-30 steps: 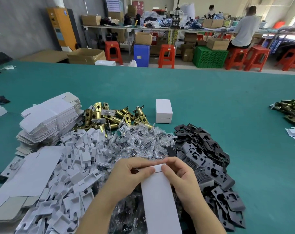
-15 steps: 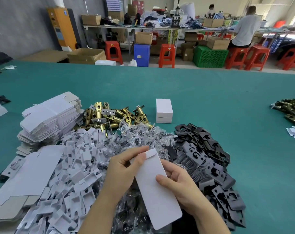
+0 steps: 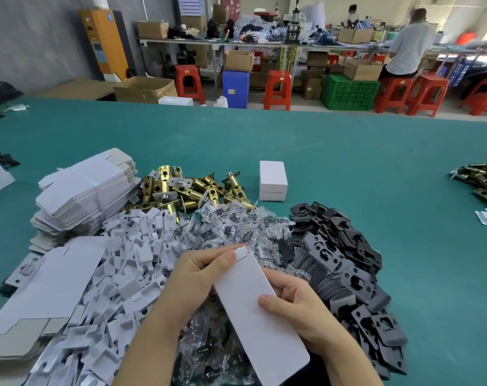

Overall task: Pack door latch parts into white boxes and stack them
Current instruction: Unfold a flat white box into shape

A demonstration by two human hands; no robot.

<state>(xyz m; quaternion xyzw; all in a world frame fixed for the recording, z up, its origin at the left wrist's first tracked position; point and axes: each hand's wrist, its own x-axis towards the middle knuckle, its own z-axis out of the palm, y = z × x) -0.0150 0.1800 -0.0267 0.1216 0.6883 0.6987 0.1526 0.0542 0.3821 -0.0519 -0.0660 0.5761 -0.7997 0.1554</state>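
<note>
Cardboard of the white box [image 3: 260,310], low centre of frame, feels light and bendable, so my left hand [image 3: 200,277] pinches its end flap while my right hand [image 3: 298,307] grips its side edges.

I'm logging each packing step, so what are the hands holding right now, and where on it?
A flat white box: the left hand pinches its top end near the tab, and the right hand grips its right edge.

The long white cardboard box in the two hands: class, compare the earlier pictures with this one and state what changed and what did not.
The long white cardboard box has swung from pointing straight away to tilting leftward at its far end. The right hand slid from that far end down to the box's middle; the left hand stays at the end flap. The closed white box and parts piles on the green table are unmoved.
</note>
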